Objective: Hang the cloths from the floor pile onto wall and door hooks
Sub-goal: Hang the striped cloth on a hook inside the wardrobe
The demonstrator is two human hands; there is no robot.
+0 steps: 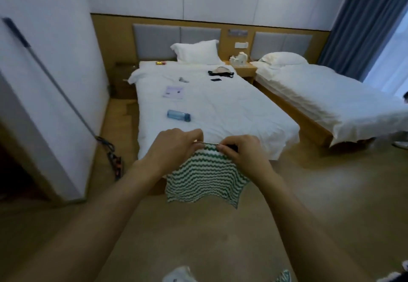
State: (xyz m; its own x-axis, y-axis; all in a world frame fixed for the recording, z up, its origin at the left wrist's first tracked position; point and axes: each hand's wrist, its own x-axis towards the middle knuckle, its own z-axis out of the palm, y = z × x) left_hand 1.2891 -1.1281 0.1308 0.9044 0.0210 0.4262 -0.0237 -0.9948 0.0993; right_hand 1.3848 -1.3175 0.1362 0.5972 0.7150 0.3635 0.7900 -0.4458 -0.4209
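A green-and-white zigzag cloth (205, 180) hangs in front of me over the wooden floor, near the foot of the left bed. My left hand (176, 147) and my right hand (240, 151) both pinch its top edge, close together, so the cloth drapes down below them. At the bottom edge of the view another green-striped cloth (283, 277) lies on the floor beside a white cloth (178, 274). No hook shows in this view.
Two white beds: the left bed (220, 109) carries a blue bottle (178, 115), a paper and small items; the right bed (320, 96) stands by the grey curtain. A mop (57, 87) leans on the left wall. A person's edge shows at far right (405, 100).
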